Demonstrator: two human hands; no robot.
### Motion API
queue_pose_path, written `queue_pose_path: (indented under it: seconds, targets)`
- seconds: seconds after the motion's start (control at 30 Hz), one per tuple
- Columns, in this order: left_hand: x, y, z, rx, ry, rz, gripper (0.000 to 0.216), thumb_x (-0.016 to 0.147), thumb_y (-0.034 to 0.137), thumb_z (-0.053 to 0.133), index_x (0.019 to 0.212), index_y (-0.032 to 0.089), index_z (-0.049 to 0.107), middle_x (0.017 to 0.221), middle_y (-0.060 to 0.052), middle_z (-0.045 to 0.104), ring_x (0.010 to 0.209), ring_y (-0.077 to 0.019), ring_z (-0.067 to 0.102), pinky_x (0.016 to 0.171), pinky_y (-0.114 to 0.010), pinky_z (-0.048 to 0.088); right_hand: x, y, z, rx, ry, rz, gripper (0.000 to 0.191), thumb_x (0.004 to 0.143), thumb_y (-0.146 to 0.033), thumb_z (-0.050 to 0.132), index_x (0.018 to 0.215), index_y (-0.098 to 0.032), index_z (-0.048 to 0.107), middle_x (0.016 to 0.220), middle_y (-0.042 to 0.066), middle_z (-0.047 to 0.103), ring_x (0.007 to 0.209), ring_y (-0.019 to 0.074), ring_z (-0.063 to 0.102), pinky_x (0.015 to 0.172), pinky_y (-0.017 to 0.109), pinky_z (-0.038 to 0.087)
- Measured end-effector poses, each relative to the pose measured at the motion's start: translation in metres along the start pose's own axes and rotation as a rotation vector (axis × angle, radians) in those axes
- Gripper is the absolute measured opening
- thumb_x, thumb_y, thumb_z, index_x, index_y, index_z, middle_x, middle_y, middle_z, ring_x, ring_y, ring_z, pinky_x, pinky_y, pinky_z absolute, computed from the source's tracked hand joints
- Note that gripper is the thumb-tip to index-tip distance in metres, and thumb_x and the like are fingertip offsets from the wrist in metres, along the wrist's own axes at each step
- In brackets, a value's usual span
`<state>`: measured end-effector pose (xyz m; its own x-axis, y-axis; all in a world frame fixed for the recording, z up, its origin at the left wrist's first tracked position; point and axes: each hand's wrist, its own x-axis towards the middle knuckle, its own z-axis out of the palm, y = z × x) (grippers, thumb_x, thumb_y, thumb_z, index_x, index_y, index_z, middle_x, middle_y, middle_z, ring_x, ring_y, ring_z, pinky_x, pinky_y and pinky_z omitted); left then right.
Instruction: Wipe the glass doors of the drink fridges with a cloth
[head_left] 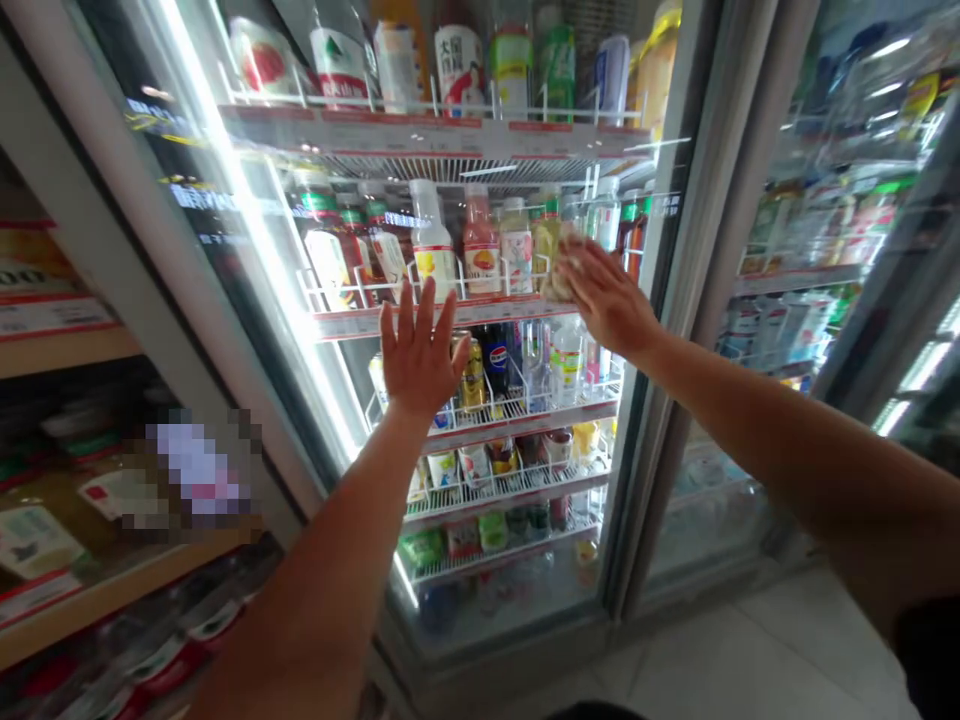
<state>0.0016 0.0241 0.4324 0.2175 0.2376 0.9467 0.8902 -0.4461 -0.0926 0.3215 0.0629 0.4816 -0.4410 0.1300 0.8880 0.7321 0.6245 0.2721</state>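
In the head view a glass fridge door [510,625] stands in front of me, with lit shelves of drinks behind it. My left hand [421,360] is open, its fingers spread flat at the glass, with nothing in it. My right hand [611,300] is farther right and a little higher, pressing a crumpled pale cloth [556,285] to the glass. The fingers lie over the cloth and hide part of it; they are slightly blurred. Behind the hands, a white-capped bottle [433,245] and a pinkish bottle [481,250] stand on a shelf.
The metal door frame [660,420] runs down the right side, with another drinks fridge [795,260] beyond it. At the left stands a shelf [60,350] with bottled goods. A bright light strip [247,220] crosses the fridge's left side. Pale floor tiles [757,640] show at lower right.
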Motion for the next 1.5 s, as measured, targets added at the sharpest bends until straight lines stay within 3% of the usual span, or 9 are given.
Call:
queue_pose_path:
  seconds: [0.13, 0.37, 0.57, 0.77, 0.97, 1.03, 1.23, 1.4, 1.5]
  targets:
    - [-0.002, -0.003, 0.002, 0.001, 0.033, 0.027, 0.061, 0.103, 0.044, 0.051, 0.160, 0.024, 0.044, 0.170, -0.009, 0.033, 0.163, -0.0298, 0.013, 0.134, -0.060, 0.007, 0.054, 0.008, 0.006, -0.060, 0.239, 0.218, 0.057, 0.105, -0.023, 0.036, 0.161, -0.025, 0.040, 0.171, 0.007, 0.037, 0.163, 0.0290, 0.024, 0.133, 0.056, 0.025]
    - [-0.007, -0.006, 0.007, 0.033, 0.116, -0.031, 0.067, 0.106, 0.045, 0.042, 0.166, 0.017, 0.032, 0.171, -0.014, 0.028, 0.163, -0.0298, -0.003, 0.132, -0.065, -0.003, 0.060, -0.034, 0.019, -0.102, -0.020, -0.068, 0.063, 0.102, -0.015, 0.039, 0.160, -0.038, 0.039, 0.166, -0.003, 0.046, 0.162, 0.0254, 0.027, 0.133, 0.060, 0.023]
    - [-0.005, -0.003, 0.003, 0.005, 0.093, -0.069, 0.067, 0.105, 0.047, 0.043, 0.163, 0.016, 0.037, 0.170, -0.016, 0.030, 0.163, -0.0331, 0.000, 0.131, -0.066, -0.006, 0.117, -0.006, 0.004, -0.116, 0.237, 0.275, 0.061, 0.103, -0.020, 0.032, 0.163, -0.033, 0.037, 0.172, -0.001, 0.035, 0.164, 0.0284, 0.019, 0.133, 0.060, 0.022]
    - [-0.005, -0.002, 0.001, 0.014, 0.093, -0.043, 0.067, 0.105, 0.047, 0.042, 0.165, 0.017, 0.033, 0.172, -0.016, 0.027, 0.163, -0.0335, 0.000, 0.130, -0.068, -0.004, 0.104, -0.055, 0.014, -0.135, -0.056, 0.000, 0.058, 0.104, -0.020, 0.039, 0.161, -0.032, 0.040, 0.172, -0.003, 0.036, 0.164, 0.0267, 0.017, 0.134, 0.058, 0.020]
    - [-0.006, -0.006, 0.004, 0.045, 0.134, -0.005, 0.066, 0.106, 0.045, 0.043, 0.165, 0.019, 0.032, 0.170, -0.018, 0.030, 0.163, -0.0330, 0.003, 0.131, -0.067, 0.000, 0.140, -0.047, -0.005, -0.206, 0.066, 0.282, 0.062, 0.102, -0.009, 0.036, 0.162, -0.025, 0.039, 0.174, -0.002, 0.032, 0.163, 0.0275, 0.021, 0.132, 0.050, 0.031]
    - [-0.006, -0.007, 0.004, 0.039, 0.128, -0.003, 0.067, 0.106, 0.046, 0.043, 0.166, 0.019, 0.032, 0.171, -0.018, 0.029, 0.163, -0.0332, 0.003, 0.131, -0.067, -0.001, 0.131, -0.056, -0.002, -0.203, 0.047, 0.220, 0.057, 0.106, -0.015, 0.035, 0.162, -0.024, 0.039, 0.173, -0.001, 0.033, 0.163, 0.0281, 0.021, 0.132, 0.051, 0.028]
    - [-0.006, -0.006, 0.004, 0.074, 0.140, -0.004, 0.066, 0.105, 0.044, 0.044, 0.166, 0.019, 0.032, 0.170, -0.018, 0.030, 0.163, -0.0334, 0.004, 0.131, -0.067, 0.003, 0.081, -0.076, 0.011, -0.122, -0.282, -0.227, 0.049, 0.106, -0.022, 0.042, 0.153, -0.034, 0.050, 0.167, -0.006, 0.044, 0.162, 0.0209, 0.025, 0.135, 0.052, 0.015]
    - [-0.006, -0.005, 0.004, 0.077, 0.141, -0.009, 0.066, 0.105, 0.044, 0.046, 0.165, 0.019, 0.034, 0.169, -0.017, 0.033, 0.163, -0.0336, 0.006, 0.131, -0.066, 0.004, 0.093, -0.048, 0.003, -0.171, -0.073, 0.061, 0.056, 0.104, -0.015, 0.037, 0.158, -0.028, 0.046, 0.170, -0.001, 0.039, 0.164, 0.0226, 0.018, 0.135, 0.052, 0.018]
    - [-0.005, -0.003, 0.002, 0.024, 0.134, -0.032, 0.066, 0.105, 0.046, 0.044, 0.164, 0.019, 0.036, 0.170, -0.017, 0.031, 0.163, -0.0344, 0.006, 0.131, -0.066, 0.001, 0.074, -0.056, 0.007, -0.196, -0.046, 0.126, 0.055, 0.106, -0.016, 0.035, 0.158, -0.025, 0.046, 0.170, 0.003, 0.039, 0.164, 0.0231, 0.020, 0.135, 0.050, 0.020]
